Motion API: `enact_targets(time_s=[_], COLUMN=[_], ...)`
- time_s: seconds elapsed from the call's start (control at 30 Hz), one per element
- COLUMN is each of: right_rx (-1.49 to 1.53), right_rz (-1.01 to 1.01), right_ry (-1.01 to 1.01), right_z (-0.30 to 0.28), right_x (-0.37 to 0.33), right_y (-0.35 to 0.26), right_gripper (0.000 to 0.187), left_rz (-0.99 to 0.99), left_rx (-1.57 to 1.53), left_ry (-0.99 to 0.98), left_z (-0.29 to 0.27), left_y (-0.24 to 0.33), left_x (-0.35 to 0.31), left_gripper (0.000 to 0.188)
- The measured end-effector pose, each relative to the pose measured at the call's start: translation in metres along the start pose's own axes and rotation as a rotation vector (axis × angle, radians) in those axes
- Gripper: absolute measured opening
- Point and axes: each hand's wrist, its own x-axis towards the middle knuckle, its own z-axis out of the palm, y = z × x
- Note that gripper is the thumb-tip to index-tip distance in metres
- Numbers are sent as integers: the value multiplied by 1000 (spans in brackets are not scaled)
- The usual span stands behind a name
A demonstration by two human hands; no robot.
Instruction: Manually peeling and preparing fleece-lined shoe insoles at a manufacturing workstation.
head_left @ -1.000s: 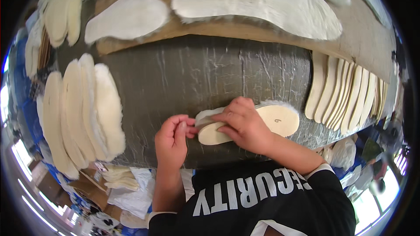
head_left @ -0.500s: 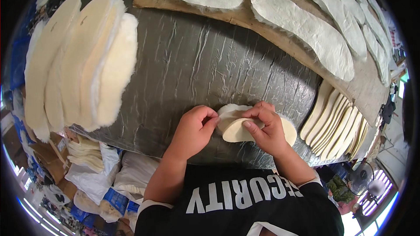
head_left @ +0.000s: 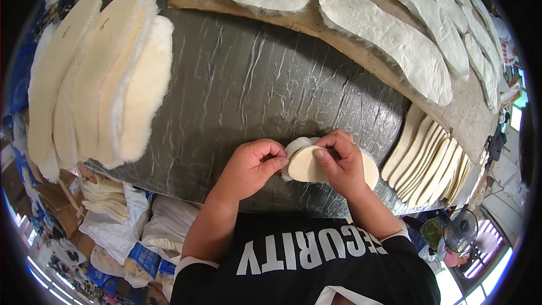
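Near the table's front edge, a cream felt insole [head_left: 306, 167] lies over a white fleece piece [head_left: 297, 146], whose woolly rim shows past the insole's left end. My right hand [head_left: 344, 165] grips the insole from above around its middle, thumb on the cream face and fingers bent over the far edge. At the left end, my left hand [head_left: 254, 168] pinches the edge between thumb and forefinger. Whether those fingertips hold both layers cannot be made out. The insole's other end [head_left: 370, 170] sticks out to the right of my right hand.
A row of overlapping cream insoles [head_left: 402, 141] lies to the right. Large fleece-backed insoles [head_left: 99, 85] stand in a pile at the left. White sole-shaped hide pieces [head_left: 389, 39] rest on a brown board [head_left: 237, 17] across the far side of the dark table [head_left: 226, 96].
The insole's left end, curled back and tilted before, now lies flatter over the fleece. My left thumb and forefinger have shifted slightly right, onto its edge. My right hand keeps its grip.
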Motion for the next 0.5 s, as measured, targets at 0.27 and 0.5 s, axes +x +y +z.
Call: enact_targets(time_s=[0.27,0.5], right_rx=[12,19], right_rz=[20,13], right_ry=[29,56], right_z=[1,1], right_x=[-2,-3], right_y=[4,6], right_gripper=[10,10], left_rz=[31,94], left_rx=[-100,-35], left_ry=[-23,-16], left_z=[6,10], left_y=[-3,4], left_x=[1,0], left_gripper=[8,6])
